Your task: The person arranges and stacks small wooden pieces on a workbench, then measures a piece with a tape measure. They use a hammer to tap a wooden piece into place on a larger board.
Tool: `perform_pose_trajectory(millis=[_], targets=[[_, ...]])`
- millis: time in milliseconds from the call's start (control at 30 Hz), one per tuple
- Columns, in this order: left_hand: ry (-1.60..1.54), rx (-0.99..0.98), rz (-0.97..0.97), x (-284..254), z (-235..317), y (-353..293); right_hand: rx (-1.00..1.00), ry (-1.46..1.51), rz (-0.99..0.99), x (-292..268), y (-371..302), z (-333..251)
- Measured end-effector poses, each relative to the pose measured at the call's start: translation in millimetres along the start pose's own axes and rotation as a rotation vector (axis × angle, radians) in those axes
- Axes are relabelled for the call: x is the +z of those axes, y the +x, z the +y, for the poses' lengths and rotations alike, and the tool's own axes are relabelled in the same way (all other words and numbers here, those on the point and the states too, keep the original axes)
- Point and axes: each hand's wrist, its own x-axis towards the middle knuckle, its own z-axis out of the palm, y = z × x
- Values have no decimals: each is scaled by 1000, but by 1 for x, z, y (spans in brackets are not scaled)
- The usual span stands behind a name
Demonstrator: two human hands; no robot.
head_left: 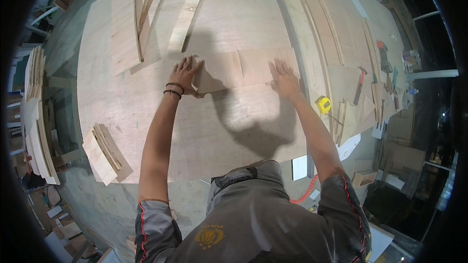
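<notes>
A round yellow emblem (210,237) with short lettering (214,227) is showing on the near gray shirt (263,214), left of its middle.

Wooden boards (224,65) on pale tabletop (114,102)

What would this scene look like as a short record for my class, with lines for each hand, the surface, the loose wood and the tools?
Left hand: spread, at the left end of flat pale wood
Right hand: spread, toward that wood's right end
Surface: broad pale wooden worktop
Loose wood: narrow strip, beyond the hands
Tools: yellow tape measure, right of the right forearm; red-handled hammer, farther right
</notes>
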Motion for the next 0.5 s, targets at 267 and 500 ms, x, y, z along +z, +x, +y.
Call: perform_pose_trajectory(millis=[267,500], targets=[[-30,27,48,-3,-15,11,9,-27,10,-5,20,4],[-38,-16,75,-9,-28,5,-14,5,41,-19,66,12]])
